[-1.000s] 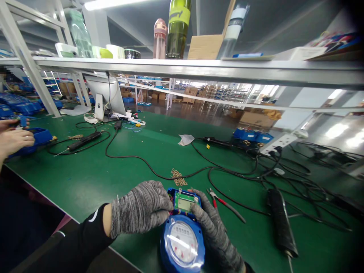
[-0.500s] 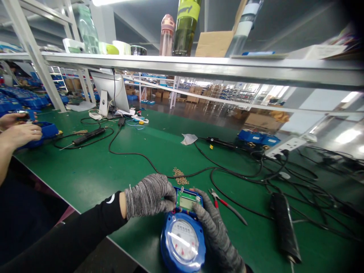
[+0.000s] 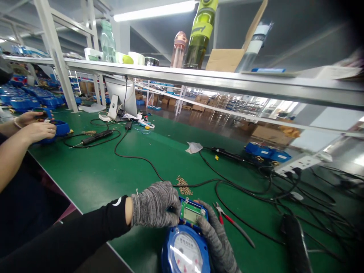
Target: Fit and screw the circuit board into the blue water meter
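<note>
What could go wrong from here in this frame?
Loose screws lie just beyond the open blue meter; one might get knocked into its exposed circuit board. The black cable meets the pile, so a tug could scatter it. The cutters lie close beside the right hand, which might brush them.

A: Place type?
B: Factory workshop, assembly kind. Long green workbench [image 3: 93, 174], loose screws [image 3: 184, 186], cutters [image 3: 231, 222], corded driver [image 3: 97, 137], blue meter [image 3: 186, 250] with circuit board [image 3: 194, 208] exposed.
A: Not a home bench?
B: No, too big: rows of blue housings [image 3: 25, 101] at left, a co-worker's hand [image 3: 39, 132] at another, cartons [image 3: 269, 135] and metal racks [image 3: 224, 104] in the hall behind.
</note>
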Action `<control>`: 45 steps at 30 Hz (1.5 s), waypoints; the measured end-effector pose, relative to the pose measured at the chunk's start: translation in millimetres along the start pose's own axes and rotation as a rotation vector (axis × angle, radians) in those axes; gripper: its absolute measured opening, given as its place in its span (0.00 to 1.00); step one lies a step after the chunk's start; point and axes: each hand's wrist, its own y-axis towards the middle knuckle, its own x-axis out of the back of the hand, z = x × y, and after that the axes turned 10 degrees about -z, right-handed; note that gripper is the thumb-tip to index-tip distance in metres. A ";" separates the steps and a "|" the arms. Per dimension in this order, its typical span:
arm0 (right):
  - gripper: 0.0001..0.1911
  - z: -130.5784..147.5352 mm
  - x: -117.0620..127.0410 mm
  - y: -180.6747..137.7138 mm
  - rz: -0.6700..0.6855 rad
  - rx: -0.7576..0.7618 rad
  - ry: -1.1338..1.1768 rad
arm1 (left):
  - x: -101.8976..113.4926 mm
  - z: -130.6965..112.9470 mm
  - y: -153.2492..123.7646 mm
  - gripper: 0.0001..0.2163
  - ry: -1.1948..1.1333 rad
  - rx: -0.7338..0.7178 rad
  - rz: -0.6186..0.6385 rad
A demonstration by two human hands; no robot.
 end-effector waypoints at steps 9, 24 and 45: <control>0.30 -8.1 12.8 6.1 0.021 0.001 -0.074 | 5.7 1.2 25.4 0.05 0.048 0.129 0.213; 0.30 -0.2 4.7 1.0 0.050 -0.047 -0.050 | -3.1 5.1 38.4 0.37 0.013 0.522 0.352; 0.30 0.3 -11.9 -6.3 0.024 0.029 -0.026 | -34.9 16.3 -7.2 0.21 -0.465 0.611 0.038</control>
